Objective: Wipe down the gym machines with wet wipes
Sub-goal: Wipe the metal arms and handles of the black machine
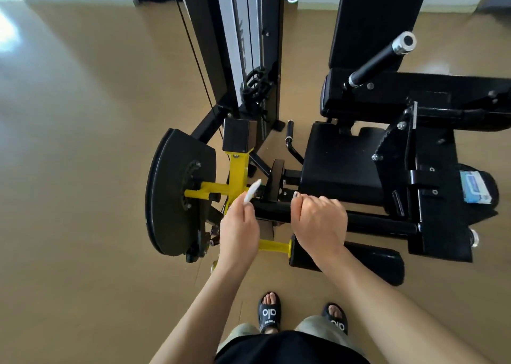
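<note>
Now I'm mid-wipe: left hand [240,226] pinches the wipe [252,193], right hand [320,219] grips the roller [378,221]; next, wipe that roller.

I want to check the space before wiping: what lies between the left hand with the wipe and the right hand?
In the head view, only the black padded roller bar spans between the left hand and right hand.
</note>
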The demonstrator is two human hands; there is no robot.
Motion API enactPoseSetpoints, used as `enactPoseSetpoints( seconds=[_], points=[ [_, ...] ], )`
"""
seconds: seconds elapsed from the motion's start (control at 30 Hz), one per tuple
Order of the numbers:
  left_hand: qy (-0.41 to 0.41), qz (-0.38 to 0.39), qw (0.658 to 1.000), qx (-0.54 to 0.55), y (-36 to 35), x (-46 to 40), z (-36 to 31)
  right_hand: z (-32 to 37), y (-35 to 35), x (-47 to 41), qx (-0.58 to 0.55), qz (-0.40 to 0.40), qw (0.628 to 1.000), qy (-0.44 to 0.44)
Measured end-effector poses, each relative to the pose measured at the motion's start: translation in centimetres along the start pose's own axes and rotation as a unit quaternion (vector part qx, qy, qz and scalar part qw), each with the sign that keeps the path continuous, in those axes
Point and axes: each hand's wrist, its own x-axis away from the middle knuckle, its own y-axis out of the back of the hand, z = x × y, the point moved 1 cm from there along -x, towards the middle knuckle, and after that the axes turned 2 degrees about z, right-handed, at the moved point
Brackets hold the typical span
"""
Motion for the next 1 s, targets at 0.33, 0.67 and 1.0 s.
enactPoseSetpoints(
  seconds=[0.33,0.67,1.0],
  points=[
    [-0.138,0.325,0.865,-0.357,1.3,-7.5,-3.0,-0.1,-0.4,-0.1,-0.005,0.008,1.000,-0.001],
    [0.011,0.516,0.779,-0.357,-1.8,-13.7,-1.8,-1.2,1.1,-3.3,0.004,0.255,0.964,0.075],
    [0.069,0.600,0.717,-0.347,-6.2,-16.5,1.6,-2.2,-3.8,-11.9,-0.177,0.566,0.805,-0.026]
  ],
)
